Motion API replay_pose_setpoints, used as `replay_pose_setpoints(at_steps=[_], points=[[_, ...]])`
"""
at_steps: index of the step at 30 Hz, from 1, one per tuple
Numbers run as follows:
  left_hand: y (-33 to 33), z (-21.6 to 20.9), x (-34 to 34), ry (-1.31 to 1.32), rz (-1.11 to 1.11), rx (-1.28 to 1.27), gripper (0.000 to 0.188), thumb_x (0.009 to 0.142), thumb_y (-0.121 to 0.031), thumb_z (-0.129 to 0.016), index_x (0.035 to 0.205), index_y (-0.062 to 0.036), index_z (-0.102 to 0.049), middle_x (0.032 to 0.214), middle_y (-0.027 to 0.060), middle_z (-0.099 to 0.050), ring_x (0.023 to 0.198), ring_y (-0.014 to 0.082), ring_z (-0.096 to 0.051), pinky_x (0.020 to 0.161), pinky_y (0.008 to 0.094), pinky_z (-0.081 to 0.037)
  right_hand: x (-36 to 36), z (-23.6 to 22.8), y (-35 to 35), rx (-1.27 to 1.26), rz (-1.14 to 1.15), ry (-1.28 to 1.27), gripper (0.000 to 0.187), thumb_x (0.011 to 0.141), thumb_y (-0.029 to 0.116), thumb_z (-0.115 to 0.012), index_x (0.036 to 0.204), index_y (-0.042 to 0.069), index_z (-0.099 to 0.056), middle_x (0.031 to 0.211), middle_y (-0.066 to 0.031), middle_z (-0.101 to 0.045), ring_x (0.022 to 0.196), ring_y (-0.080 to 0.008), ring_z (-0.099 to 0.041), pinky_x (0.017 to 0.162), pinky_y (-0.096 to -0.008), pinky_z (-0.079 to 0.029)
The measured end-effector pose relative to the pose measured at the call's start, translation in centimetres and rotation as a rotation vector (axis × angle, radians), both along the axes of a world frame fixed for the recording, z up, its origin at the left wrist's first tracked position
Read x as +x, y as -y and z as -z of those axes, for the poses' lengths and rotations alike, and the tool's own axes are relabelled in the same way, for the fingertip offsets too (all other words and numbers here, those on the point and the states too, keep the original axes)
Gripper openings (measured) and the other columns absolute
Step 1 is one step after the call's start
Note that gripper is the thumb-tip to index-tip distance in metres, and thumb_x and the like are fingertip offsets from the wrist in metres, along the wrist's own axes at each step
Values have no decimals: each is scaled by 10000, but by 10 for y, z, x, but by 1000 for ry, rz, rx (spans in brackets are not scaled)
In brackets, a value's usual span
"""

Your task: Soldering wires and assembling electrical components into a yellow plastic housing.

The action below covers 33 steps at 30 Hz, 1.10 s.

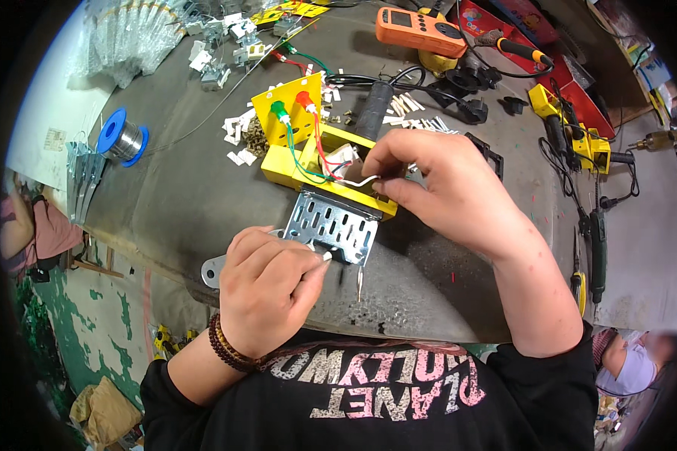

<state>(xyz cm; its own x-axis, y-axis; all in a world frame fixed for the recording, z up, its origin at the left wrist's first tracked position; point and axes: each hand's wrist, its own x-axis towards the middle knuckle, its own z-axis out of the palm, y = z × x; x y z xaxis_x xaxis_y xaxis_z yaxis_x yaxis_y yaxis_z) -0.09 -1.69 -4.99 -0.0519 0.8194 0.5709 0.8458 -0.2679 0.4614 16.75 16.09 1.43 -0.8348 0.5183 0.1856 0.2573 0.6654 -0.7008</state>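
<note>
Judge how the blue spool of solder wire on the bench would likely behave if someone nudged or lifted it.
The blue spool of solder wire lies with its round flanges able to act as wheels, so a nudge would probably roll it across the grey bench. Its tightly wound metal core suggests it is heavy for its size. The wire itself likely bends easily.

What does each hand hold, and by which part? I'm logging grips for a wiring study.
Left hand pinches a thin tool's white end against the perforated metal plate. Right hand pinches the white wire of the yellow housing.
</note>
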Motion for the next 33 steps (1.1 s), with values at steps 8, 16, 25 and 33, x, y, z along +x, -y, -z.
replay_pose_setpoints(at_steps=[8,16,25,33], points=[[4,-2,-14,31,233,36,237,654,-5,-805,813,-104,-660,806,0,-671,737,209,-611,834,442,-523,18,-9,22,118,-98,155,189,769,-15,-678,946,42,-645,847,-108,-660,852,-304,-625,765,-391,-502],[1,-11,-20,101,371,-11,211,642,1,-787,754,-92,-635,709,15,-655,653,199,-595,867,466,-516,37,-4,34,-124,115,-16,220,822,-9,-748,1009,29,-638,833,-55,-714,773,-122,-705,675,-252,-534],[-9,-44,-39,-201,-133,-68,201,793,27,-706,986,-19,-674,958,83,-682,905,271,-624,961,444,-453,42,3,30,-157,73,-90,233,821,-17,-752,1035,16,-667,848,-67,-707,793,-137,-704,700,-270,-552],[-33,-68,17,-205,207,6,419,754,-158,-776,1150,-112,-648,1120,60,-668,1023,263,-613,1045,509,-335,50,1,35,-37,44,-145,175,848,85,-685,1010,71,-620,848,-113,-699,817,-334,-688,684,-426,-541]])
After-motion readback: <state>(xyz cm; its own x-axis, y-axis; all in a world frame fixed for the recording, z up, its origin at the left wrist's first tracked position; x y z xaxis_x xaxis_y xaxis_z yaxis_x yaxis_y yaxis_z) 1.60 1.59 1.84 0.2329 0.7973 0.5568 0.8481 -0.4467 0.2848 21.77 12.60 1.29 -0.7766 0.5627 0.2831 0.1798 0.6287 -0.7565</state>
